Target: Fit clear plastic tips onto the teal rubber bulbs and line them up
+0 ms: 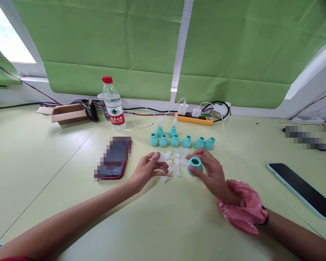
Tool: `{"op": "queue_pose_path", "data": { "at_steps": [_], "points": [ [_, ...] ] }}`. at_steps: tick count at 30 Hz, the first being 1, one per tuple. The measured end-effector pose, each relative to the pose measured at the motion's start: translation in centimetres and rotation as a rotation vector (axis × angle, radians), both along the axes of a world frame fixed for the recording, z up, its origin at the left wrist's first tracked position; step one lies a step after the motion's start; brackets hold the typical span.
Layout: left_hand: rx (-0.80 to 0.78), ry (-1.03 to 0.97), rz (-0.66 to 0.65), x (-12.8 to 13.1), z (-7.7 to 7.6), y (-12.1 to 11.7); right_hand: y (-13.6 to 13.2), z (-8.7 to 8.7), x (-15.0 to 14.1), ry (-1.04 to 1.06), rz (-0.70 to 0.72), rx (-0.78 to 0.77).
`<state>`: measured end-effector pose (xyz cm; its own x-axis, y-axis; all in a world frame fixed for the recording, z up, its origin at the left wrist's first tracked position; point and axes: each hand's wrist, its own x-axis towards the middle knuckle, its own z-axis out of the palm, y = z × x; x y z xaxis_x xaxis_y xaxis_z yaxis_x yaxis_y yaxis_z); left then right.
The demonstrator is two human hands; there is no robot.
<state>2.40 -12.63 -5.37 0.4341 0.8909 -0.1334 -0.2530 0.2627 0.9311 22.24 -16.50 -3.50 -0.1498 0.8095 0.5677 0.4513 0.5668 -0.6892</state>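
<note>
My right hand [210,172] is closed round a teal squeeze bulb [195,166], its open neck tilted up toward me. Between the thumb and fingers of my left hand [149,168] is a small translucent plastic nozzle [162,158], partly covered by the thumb. A loose pile of clear and milky nozzles [176,167] lies on the table between both hands. Behind it stands a row of open teal bulbs [163,140]. Two more bulbs behind that row, one of them the bulb at the right [172,132], have translucent nozzles fitted in their necks.
A water bottle [115,105] with a red cap stands at the back left, beside a cardboard box [70,114]. A red-edged phone [115,159] lies left, another phone [301,188] right. Chargers sit in an orange power strip [195,119], with cables around it.
</note>
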Motion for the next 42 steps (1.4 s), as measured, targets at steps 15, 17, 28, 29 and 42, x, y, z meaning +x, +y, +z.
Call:
{"op": "queue_pose_path", "data": {
  "at_steps": [15, 17, 28, 29, 42],
  "points": [
    [1.046, 0.858, -0.041, -0.1, -2.2, 0.3, 4.9, -4.6, 7.0, -0.073, -0.330, -0.031],
    [1.037, 0.865, -0.048, -0.2, -2.0, 0.1, 5.0, -4.8, 7.0, -0.058, -0.345, -0.017],
    [1.233, 1.060, -0.228, 0.2, -0.8, -1.2, 6.5, -5.2, 6.0, -0.084, -0.437, 0.051],
    [1.224, 1.078, -0.218, 0.3, -1.0, -1.2, 6.6, -5.2, 6.0, -0.104, -0.439, 0.059],
    [1.231, 1.052, -0.230, -0.1, -1.7, -1.1, 8.1, 0.5, 3.2, -0.351, -0.285, 0.370]
  ]
}}
